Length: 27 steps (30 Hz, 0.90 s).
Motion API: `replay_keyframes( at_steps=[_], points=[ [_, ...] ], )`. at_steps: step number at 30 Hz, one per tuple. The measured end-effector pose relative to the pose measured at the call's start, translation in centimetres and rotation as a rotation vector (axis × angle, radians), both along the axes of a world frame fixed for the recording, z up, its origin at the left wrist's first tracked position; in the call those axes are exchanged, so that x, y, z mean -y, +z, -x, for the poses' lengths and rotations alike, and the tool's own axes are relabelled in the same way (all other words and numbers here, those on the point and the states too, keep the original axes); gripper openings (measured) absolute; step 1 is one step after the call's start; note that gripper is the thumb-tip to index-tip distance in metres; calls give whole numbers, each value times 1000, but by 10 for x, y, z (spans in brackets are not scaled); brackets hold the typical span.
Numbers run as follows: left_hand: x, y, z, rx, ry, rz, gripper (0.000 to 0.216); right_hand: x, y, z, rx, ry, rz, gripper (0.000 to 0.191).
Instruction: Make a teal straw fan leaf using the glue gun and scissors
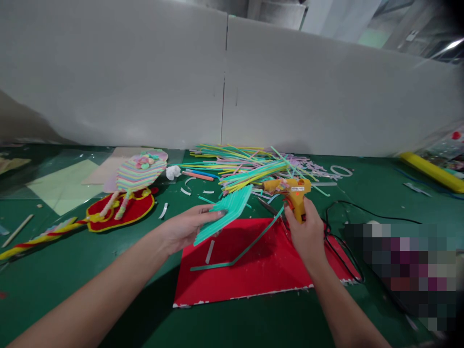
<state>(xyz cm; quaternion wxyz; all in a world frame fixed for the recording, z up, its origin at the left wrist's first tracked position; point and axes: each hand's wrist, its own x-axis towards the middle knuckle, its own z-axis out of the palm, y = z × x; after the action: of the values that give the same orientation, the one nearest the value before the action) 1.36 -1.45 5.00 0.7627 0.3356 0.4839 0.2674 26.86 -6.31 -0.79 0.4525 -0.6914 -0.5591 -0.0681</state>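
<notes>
My left hand (192, 224) grips a flat turquoise panel (230, 208) made of pipe cleaners laid side by side, thumb on top and fingers beneath. In my right hand (306, 232) is a yellow hot glue gun (290, 186), its nozzle pointing left toward the panel's upper right corner. Whether the nozzle touches the panel I cannot tell. A bent turquoise pipe cleaner (250, 246) runs from near my right fingers down across the red sheet (253, 280); whether those fingers hold its upper end is unclear. Scissors (268, 207) lie partly hidden behind my right hand.
Loose pipe cleaners (250, 166) are heaped at the back by the grey partition (145, 72). A striped pipe-cleaner craft piece (141, 171) rests on a red, yellow-edged shape (134, 220) at left. A black cord (377, 204) loops at right near a yellow bar (431, 171).
</notes>
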Motion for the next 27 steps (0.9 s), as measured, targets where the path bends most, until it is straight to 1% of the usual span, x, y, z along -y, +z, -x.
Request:
replay_keyframes(
  at_steps=[4,8,12,16,20,24,27],
  points=[
    [-1,-1,0,18,-8,17,20,0,0,0,-1,-4,13,25],
    [-1,0,0,16,-15,5,20,0,1,0,-21,-9,22,24],
    [-1,-1,0,40,-50,-17,20,0,1,0,-18,7,6,24],
    [-2,-3,-1,45,-43,0,23,-1,0,0,-7,-7,-2,24],
    [-1,0,-1,26,-8,9,22,-2,-2,-1,-8,-38,10,27],
    [1,4,-2,-8,46,7,22,-5,-6,-5,-33,-46,75,31],
    [0,4,-1,27,-3,-21,21,-9,-14,-12,-6,-66,90,32]
  ],
)
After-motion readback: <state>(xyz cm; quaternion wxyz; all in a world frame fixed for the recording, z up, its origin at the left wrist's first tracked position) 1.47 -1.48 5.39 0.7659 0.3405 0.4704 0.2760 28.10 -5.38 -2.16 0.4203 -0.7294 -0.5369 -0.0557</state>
